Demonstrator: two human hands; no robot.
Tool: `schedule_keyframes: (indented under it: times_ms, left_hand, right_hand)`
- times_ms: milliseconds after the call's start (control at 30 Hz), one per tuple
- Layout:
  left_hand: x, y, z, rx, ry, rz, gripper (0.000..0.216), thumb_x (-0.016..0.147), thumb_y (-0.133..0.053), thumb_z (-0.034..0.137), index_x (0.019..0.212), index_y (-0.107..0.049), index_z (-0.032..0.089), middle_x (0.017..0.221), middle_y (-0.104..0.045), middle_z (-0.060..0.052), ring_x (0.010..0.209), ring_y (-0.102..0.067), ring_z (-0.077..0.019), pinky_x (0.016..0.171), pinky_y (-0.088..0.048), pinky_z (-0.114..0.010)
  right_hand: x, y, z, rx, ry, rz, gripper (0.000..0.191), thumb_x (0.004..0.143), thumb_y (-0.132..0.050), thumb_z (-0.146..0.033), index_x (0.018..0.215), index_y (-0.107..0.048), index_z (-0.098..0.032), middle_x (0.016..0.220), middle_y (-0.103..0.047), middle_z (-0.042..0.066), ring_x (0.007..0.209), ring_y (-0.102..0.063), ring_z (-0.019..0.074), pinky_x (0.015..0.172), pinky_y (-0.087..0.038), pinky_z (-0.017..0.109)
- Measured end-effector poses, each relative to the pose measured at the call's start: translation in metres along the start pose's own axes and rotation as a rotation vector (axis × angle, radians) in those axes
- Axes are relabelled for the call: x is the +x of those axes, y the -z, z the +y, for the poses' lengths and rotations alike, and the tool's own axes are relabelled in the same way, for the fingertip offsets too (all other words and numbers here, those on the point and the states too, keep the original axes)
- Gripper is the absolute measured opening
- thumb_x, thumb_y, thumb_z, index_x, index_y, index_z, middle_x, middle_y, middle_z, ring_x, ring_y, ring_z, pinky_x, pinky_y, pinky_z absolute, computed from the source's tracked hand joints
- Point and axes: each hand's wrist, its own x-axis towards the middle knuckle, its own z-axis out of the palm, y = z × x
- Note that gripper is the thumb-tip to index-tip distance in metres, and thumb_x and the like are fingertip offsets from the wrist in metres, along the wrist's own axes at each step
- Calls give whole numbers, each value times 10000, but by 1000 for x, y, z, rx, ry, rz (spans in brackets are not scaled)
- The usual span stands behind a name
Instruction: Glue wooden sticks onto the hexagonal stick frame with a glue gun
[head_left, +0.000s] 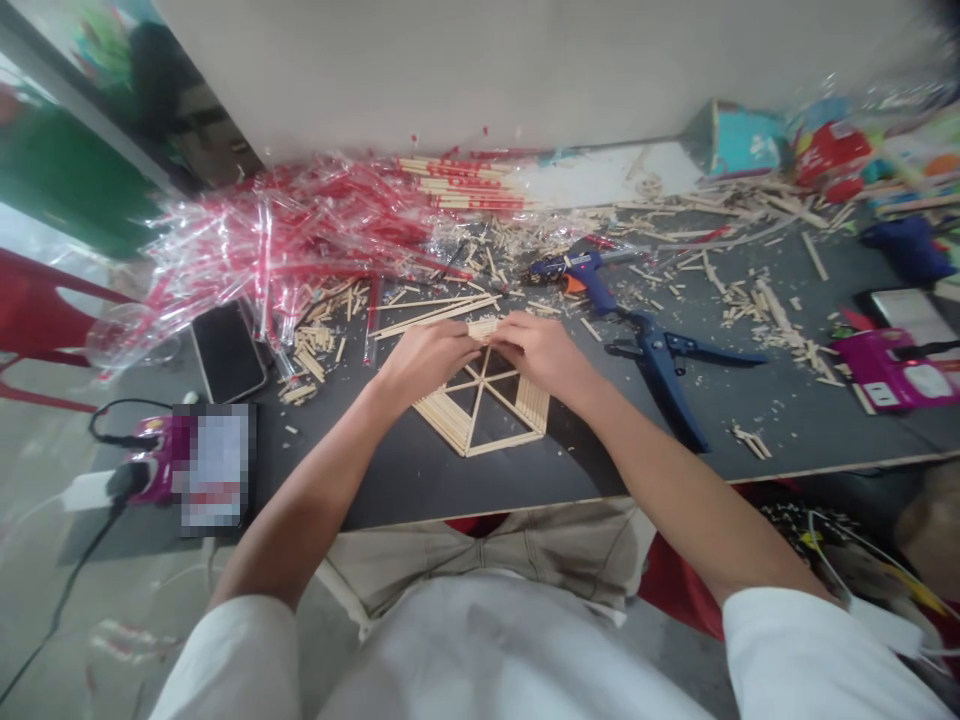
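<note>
A hexagonal frame of pale wooden sticks (504, 408) lies flat on the dark table, with spokes meeting at its middle. Layered sticks line several of its sides. At its far side, my left hand (431, 357) has its fingers closed on the left end of the wooden sticks (482, 328) there. My right hand (544, 358) pinches the right end of the same sticks, fingertips close to those of the left. The fingertips hide part of that edge. Loose long sticks (427, 318) lie just beyond my left hand.
A blue hot glue gun (589, 278) and blue hand cutters (667, 375) lie to the right. Red-and-clear wrappers (315, 230) heap at the back left, near wrapped chopsticks (465, 185). A phone (227, 352) and purple power strips (161, 455) sit left; stick offcuts (780, 310) litter the table.
</note>
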Motion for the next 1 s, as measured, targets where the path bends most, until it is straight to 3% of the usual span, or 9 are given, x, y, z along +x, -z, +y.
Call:
schedule_keyframes:
  times_ms: [133, 267, 500, 667, 833, 1000]
  left_hand:
    - [-26, 1, -5, -86, 129, 137, 339, 1104, -513, 353, 1071, -810, 194, 1117, -728, -90, 906, -699, -189, 780, -523, -307]
    - [-42, 0, -7, -160, 208, 163, 345, 1106, -508, 388, 1177, -805, 227, 1190, -708, -87, 944, -698, -184, 810, -533, -301]
    - [-38, -9, -11, -158, 162, 161, 311, 1091, -543, 392, 1165, -819, 269, 1137, -727, -67, 888, -667, -181, 774, -493, -302]
    - [-35, -8, -12, -148, 124, 130, 319, 1085, -524, 357, 1139, -817, 243, 1169, -738, -82, 955, -683, -206, 791, -489, -313]
    - [-34, -8, -11, -158, 160, 116, 335, 1074, -514, 364, 1120, -821, 237, 1164, -743, -88, 941, -685, -212, 793, -489, -324]
    - [-37, -9, -8, -201, 199, 144, 318, 1068, -534, 373, 1142, -820, 256, 1184, -746, -83, 937, -681, -199, 827, -496, -321]
  right_hand:
    - [-5, -4, 4, 20, 6, 53, 224, 1055, -603, -266, 1007, -808, -191, 1040, -771, 105, 961, -732, 236, 872, -578, 385]
    - [-5, -2, 5, -3, 18, 21, 225, 1058, -593, -260, 1030, -811, -212, 1064, -775, 97, 998, -731, 239, 909, -589, 406]
    - [-5, -3, 1, -89, 55, -36, 335, 1100, -470, -276, 1075, -791, -188, 1110, -763, 128, 994, -706, 246, 896, -581, 414]
    - [-3, -7, 5, -86, 70, -29, 346, 1095, -445, -246, 1087, -786, -191, 1122, -765, 121, 1020, -700, 251, 907, -569, 408]
    - [-3, -5, -1, -143, 48, -105, 346, 1089, -436, -230, 1101, -778, -179, 1129, -757, 135, 1027, -701, 259, 919, -565, 408]
    - [-8, -6, -4, -92, -17, 12, 303, 1079, -479, -234, 1049, -778, -195, 1083, -751, 124, 1029, -698, 263, 921, -561, 419]
